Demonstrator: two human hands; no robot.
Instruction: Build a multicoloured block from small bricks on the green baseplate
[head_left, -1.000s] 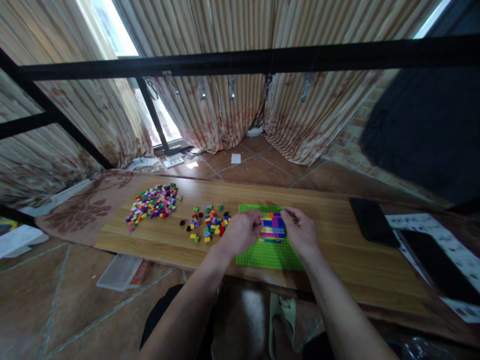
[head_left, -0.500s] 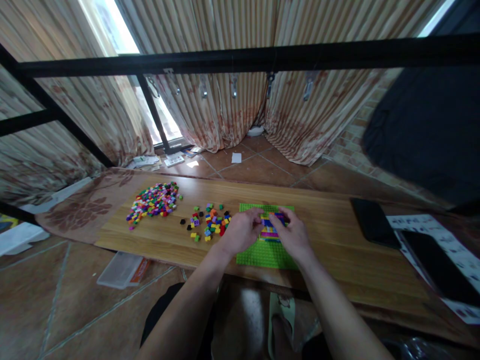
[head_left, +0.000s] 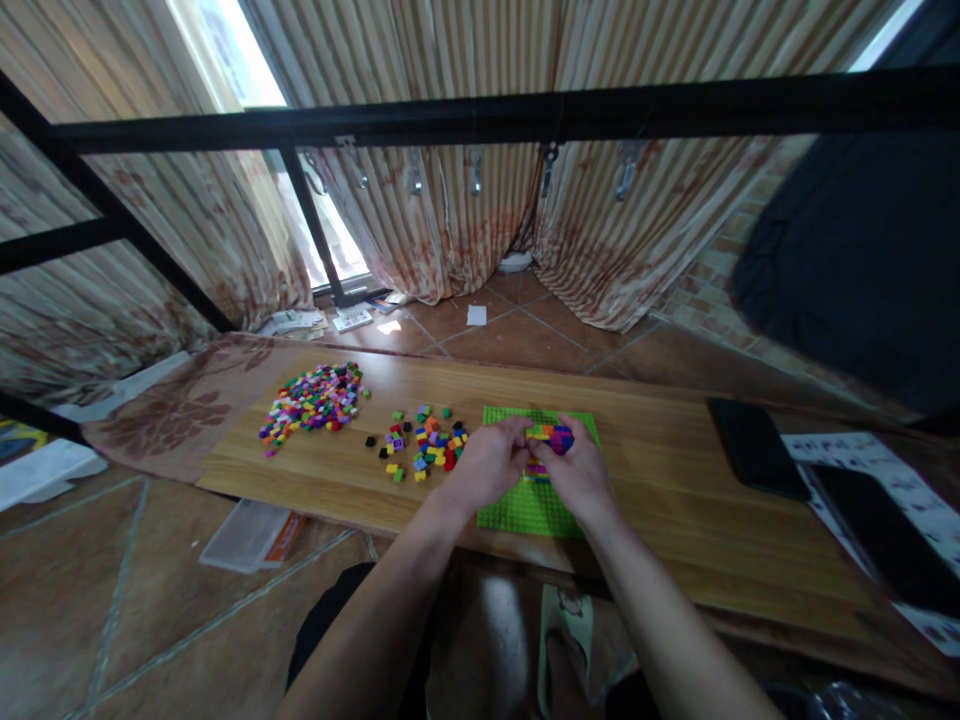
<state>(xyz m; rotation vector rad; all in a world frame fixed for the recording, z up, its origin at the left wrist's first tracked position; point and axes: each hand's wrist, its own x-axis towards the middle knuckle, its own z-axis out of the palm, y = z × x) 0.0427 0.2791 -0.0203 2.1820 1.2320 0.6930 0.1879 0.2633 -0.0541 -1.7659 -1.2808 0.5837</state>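
Observation:
A bright green studded baseplate (head_left: 517, 510) lies on the wooden board in front of me. Both hands meet over its middle. My left hand (head_left: 486, 467) is curled, its fingertips pinching the left end of a small multicoloured block of bricks (head_left: 551, 436). My right hand (head_left: 576, 478) wraps round the block's right side and covers most of it. More coloured bricks (head_left: 535, 468) show on the plate just under the fingers. A small scatter of loose bricks (head_left: 425, 448) lies left of the plate, and a large heap of mixed bricks (head_left: 311, 402) lies further left.
A wooden board (head_left: 675, 520) serves as the table, with brown patterned cloth (head_left: 165, 415) at its left end. Two dark phones (head_left: 756, 436) (head_left: 877, 530) lie at the right, one on printed paper. A black metal frame bar (head_left: 480, 118) crosses above. A clear plastic box (head_left: 244, 535) sits on the tiled floor.
My hands have closed in together over the brick block, and the right hand now covers most of it. The block looks tipped up off the plate at its far side.

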